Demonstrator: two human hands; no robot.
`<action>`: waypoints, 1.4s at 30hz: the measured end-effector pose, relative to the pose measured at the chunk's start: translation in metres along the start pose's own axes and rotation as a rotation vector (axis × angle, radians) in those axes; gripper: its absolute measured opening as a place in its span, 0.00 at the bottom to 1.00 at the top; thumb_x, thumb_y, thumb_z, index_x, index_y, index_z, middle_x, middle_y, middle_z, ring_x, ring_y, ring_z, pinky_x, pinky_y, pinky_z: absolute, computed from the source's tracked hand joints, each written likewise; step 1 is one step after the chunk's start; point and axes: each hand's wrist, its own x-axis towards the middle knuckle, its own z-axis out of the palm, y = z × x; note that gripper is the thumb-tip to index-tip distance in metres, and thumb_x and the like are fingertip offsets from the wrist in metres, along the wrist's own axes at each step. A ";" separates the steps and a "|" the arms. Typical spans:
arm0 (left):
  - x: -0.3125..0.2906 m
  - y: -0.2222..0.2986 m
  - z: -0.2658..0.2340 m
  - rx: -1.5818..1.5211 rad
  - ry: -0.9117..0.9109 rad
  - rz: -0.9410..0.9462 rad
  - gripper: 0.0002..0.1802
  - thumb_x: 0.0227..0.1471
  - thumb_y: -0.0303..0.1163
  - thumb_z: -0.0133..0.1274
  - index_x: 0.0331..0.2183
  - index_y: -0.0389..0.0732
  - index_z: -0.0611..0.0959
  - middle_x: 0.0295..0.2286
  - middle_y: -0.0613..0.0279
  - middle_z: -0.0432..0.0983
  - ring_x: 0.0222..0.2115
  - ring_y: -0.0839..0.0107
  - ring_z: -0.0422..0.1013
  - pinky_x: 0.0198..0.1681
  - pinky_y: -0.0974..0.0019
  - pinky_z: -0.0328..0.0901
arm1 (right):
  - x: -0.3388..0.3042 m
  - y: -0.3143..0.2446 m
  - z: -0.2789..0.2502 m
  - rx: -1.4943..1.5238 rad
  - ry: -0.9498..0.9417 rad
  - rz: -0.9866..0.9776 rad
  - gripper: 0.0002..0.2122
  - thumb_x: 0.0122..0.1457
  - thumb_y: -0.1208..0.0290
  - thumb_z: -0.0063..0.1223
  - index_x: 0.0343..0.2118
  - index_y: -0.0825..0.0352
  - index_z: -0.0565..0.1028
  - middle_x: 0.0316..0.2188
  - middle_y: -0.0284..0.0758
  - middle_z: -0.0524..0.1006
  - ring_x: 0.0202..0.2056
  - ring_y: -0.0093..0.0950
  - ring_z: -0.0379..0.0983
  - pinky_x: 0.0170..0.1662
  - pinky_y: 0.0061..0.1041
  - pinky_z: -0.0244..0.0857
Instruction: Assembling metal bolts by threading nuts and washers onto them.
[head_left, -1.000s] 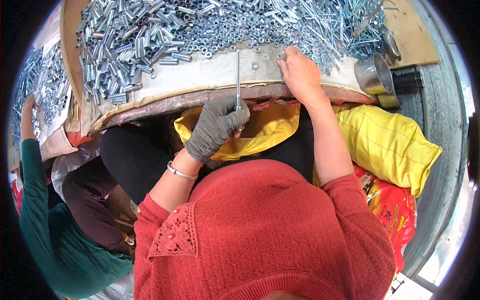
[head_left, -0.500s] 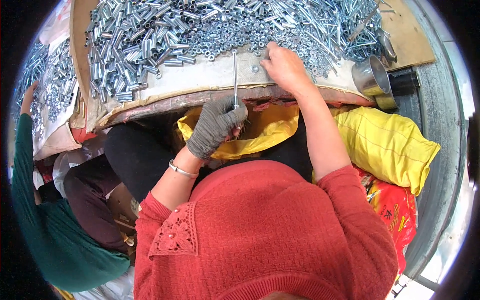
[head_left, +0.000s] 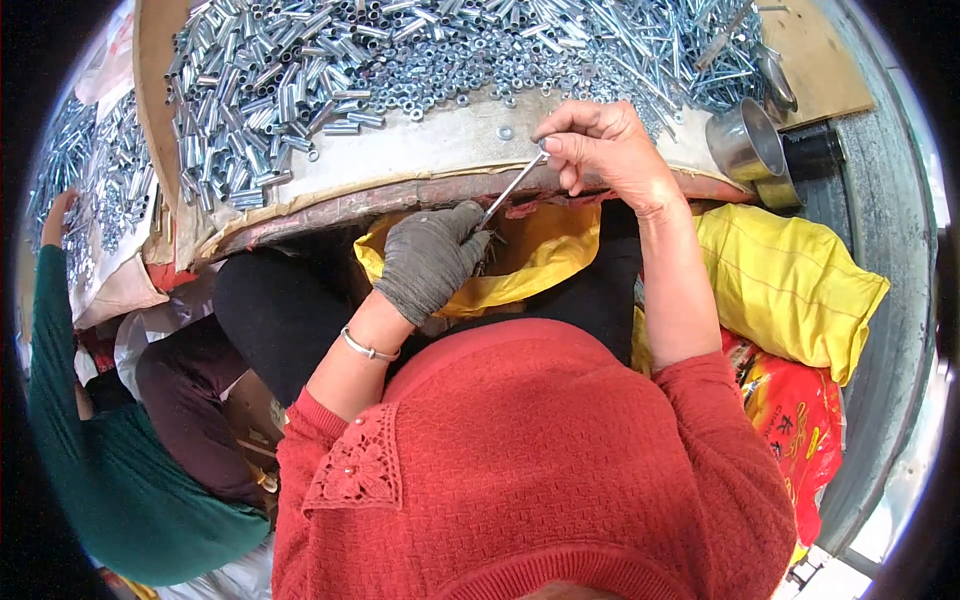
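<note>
My left hand (head_left: 430, 258), in a grey knit glove, is closed around a long thin metal bolt (head_left: 515, 188). The bolt slants up and right out of the fist. At its upper end, my right hand (head_left: 605, 150), bare, has thumb and forefinger pinched together; whatever small part sits between them is too hidden to name. Below the gloved hand gapes a yellow sack (head_left: 545, 275) in my lap, with thin metal pieces showing near its mouth. A single washer (head_left: 505, 132) lies on the pale cloth of the worktable (head_left: 400, 150).
Heaped on the table are metal sleeves (head_left: 245, 110), nuts (head_left: 450, 75) and long bolts (head_left: 690, 50). A metal cup (head_left: 745, 145) stands at the right edge, above a folded yellow sack (head_left: 790, 285). At left, a co-worker's green sleeve (head_left: 50, 330) reaches toward another hardware pile.
My right hand has lifted off the hardware pile and come back to the bolt's end. The bolt, upright before, now leans right toward those fingers.
</note>
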 end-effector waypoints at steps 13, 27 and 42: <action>0.000 -0.003 -0.001 -0.335 0.144 0.091 0.10 0.46 0.35 0.54 0.28 0.38 0.78 0.22 0.52 0.73 0.24 0.58 0.72 0.25 0.61 0.64 | 0.024 0.027 0.007 0.372 -0.220 0.029 0.20 0.53 0.54 0.55 0.35 0.70 0.74 0.21 0.36 0.76 0.17 0.22 0.73 0.17 0.16 0.65; -0.003 -0.004 -0.011 -0.386 -0.020 -0.110 0.13 0.45 0.32 0.55 0.34 0.36 0.81 0.23 0.58 0.75 0.24 0.74 0.69 0.31 0.69 0.64 | 0.018 0.006 0.019 0.158 0.011 -0.071 0.07 0.55 0.73 0.54 0.33 0.72 0.73 0.20 0.31 0.74 0.19 0.18 0.71 0.19 0.18 0.69; -0.007 0.009 -0.012 -0.436 -0.152 0.008 0.09 0.45 0.27 0.55 0.31 0.34 0.80 0.21 0.61 0.73 0.23 0.76 0.68 0.29 0.70 0.64 | -0.026 -0.004 -0.015 0.248 -0.227 -0.041 0.08 0.54 0.74 0.55 0.35 0.73 0.74 0.25 0.35 0.76 0.22 0.21 0.74 0.23 0.23 0.73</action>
